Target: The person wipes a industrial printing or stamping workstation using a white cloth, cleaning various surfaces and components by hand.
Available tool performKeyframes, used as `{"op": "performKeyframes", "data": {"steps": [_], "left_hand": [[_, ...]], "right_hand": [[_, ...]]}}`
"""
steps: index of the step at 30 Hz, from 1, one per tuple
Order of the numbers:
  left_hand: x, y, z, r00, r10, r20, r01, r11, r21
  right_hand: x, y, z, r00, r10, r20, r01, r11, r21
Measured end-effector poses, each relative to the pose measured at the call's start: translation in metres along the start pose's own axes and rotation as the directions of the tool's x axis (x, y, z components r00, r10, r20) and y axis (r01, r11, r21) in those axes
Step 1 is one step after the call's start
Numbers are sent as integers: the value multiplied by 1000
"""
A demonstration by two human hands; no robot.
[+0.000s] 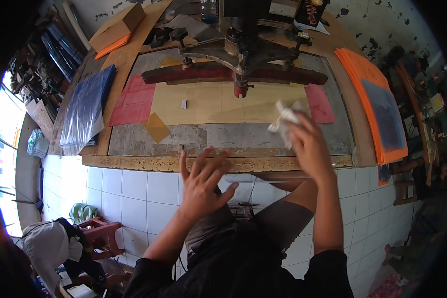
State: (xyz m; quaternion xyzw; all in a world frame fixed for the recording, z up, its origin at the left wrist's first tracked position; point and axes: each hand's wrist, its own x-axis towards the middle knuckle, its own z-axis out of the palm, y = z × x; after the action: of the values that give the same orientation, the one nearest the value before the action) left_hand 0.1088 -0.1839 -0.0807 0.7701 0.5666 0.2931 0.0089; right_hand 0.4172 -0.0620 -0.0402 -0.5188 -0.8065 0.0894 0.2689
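My right hand [310,144] grips a crumpled white cloth [285,118] over the right part of a long yellow sheet [223,102]. The hand and cloth are slightly blurred. With fingers spread, my left hand [203,181] holds nothing and rests by the front wooden edge [149,163] of the grey worktop [213,133]. Pink pieces [133,102] flank the yellow sheet at both ends. A small pale block [184,104] lies on its left half, and a tan square [156,128] overlaps its lower left edge.
Above the sheet hangs a press's red bar [198,72] under a black metal frame [241,47]. Bluish plastic sheets [87,107] are stacked left, orange folders [367,94] right. A cardboard box [116,27] stands back left. Another person [52,248] is at lower left, beside a red stool [104,233].
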Motion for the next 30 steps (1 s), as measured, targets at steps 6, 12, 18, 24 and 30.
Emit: {"op": "performKeyframes", "data": {"steps": [6,12,18,24,30], "left_hand": [[62,-28,-24,977,122,175,-130,991,35],[114,-57,-21,943,174,284,-194,980,44],[125,-78,-21,935,170,312,-137,983,-125],[126,-75,-23,959,76,273,-6,968,-250],[122,-78,-18,961,107,256,-78,990,-120]], "right_hand": [[-27,-16,8,996,-71,-58,71,997,9],[23,10,15,997,-75,-30,75,997,19],[41,6,19,999,1,40,-6,993,118],[19,-88,57,935,-353,36,350,935,54],[-27,-62,20,884,-420,204,376,900,222]]}}
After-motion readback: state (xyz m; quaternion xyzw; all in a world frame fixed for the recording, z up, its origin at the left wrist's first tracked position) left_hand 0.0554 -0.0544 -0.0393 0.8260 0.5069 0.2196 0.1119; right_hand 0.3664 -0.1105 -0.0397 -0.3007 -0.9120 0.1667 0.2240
